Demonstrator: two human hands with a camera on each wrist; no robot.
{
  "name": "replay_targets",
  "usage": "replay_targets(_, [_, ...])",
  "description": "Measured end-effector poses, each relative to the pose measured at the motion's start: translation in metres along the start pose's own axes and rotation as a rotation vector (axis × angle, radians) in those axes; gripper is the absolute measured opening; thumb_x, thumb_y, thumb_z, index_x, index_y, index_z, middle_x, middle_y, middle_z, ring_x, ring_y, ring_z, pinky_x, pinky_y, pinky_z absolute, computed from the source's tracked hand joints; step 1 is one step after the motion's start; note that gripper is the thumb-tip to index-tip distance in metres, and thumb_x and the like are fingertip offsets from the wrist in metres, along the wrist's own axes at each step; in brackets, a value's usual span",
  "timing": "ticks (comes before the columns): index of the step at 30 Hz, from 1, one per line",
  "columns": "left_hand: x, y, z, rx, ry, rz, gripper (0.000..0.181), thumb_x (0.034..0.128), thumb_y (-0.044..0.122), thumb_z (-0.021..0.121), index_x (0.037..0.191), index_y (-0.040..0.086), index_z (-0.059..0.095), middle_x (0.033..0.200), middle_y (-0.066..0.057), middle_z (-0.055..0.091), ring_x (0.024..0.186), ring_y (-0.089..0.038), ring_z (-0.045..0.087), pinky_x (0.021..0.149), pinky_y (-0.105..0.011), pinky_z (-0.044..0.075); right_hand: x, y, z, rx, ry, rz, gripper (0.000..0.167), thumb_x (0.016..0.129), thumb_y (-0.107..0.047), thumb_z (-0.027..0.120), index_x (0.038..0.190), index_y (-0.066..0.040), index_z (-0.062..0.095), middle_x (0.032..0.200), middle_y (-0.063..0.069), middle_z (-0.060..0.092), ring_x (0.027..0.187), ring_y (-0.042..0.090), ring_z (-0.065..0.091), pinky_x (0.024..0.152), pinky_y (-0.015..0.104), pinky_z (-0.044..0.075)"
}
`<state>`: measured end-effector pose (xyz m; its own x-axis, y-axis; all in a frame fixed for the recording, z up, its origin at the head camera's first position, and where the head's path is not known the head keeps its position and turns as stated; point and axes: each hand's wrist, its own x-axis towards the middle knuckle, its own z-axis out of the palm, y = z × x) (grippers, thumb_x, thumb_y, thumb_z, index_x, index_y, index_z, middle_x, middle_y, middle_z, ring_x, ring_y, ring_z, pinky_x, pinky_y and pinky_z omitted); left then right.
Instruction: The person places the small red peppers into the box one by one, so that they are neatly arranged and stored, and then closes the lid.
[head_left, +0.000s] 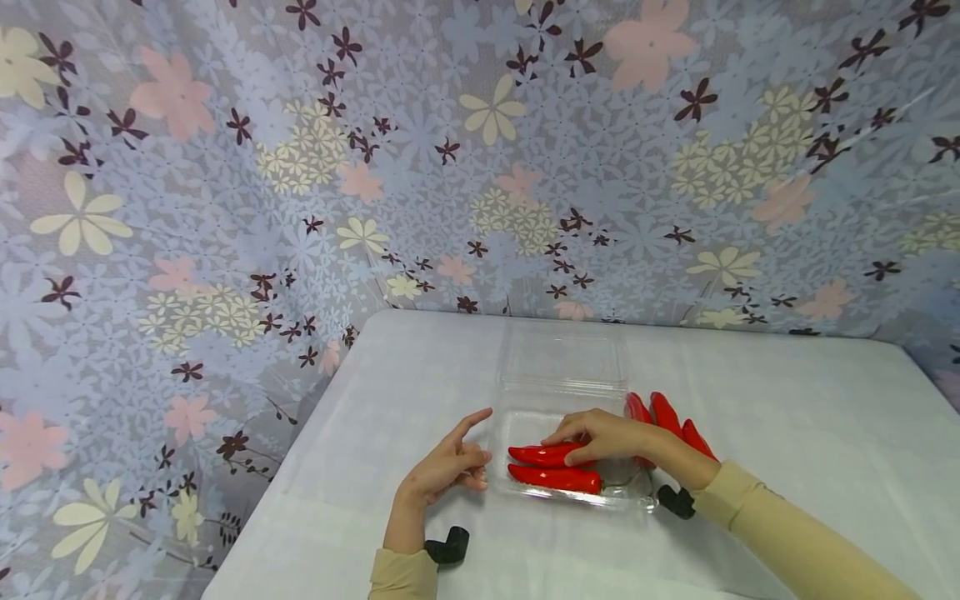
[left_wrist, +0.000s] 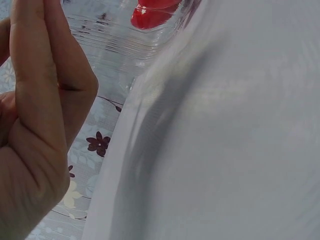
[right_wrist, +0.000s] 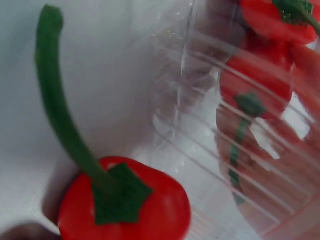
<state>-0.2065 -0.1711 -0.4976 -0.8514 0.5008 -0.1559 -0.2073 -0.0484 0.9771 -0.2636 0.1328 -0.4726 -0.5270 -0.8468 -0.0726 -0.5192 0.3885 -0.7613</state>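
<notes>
A clear plastic clamshell box (head_left: 517, 423) lies with its lid (head_left: 562, 354) folded back. Inside it, two glossy red chili peppers lie side by side: a far pepper (head_left: 534, 455) and a near pepper (head_left: 553, 479). My right hand (head_left: 611, 435) reaches in from the right and pinches the far pepper between thumb and fingers. Seen through the box wall in the right wrist view is a pepper (right_wrist: 257, 75) by the fingers. Beside the box's left edge, my left hand (head_left: 444, 468) holds nothing; its index finger points out and the other fingers bend loosely.
More red peppers (head_left: 666, 414) lie right of the box, partly behind the right forearm. One pepper (right_wrist: 165, 197) with a green stem looms close in the right wrist view. A white cloth (head_left: 810, 417) covers the table; a floral curtain (head_left: 420, 167) hangs behind it.
</notes>
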Motion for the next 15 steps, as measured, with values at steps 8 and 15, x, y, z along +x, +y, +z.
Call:
replay_targets(8, [0.0, 0.0, 0.0, 0.002, -0.006, 0.001, 0.071, 0.0913, 0.0, 0.057, 0.151, 0.016, 0.022, 0.068, -0.005, 0.05, 0.056, -0.011, 0.054, 0.059, -0.028, 0.057, 0.0, -0.001, -0.004, -0.012, 0.003, -0.026, 0.037, 0.09, -0.023, 0.064, 0.124, -0.008, 0.063, 0.112, 0.001, 0.062, 0.098, 0.017, 0.058, 0.084, 0.029, 0.051])
replay_targets(15, [0.0, 0.0, -0.001, -0.002, -0.009, -0.001, 0.071, 0.0915, 0.001, 0.058, 0.151, 0.017, 0.022, 0.069, -0.004, 0.051, 0.057, -0.011, 0.055, 0.06, -0.028, 0.057, -0.009, -0.019, -0.03, -0.006, 0.154, -0.063, 0.035, 0.094, -0.02, 0.06, 0.127, -0.008, 0.06, 0.12, 0.01, 0.059, 0.104, 0.032, 0.057, 0.087, 0.038, 0.051])
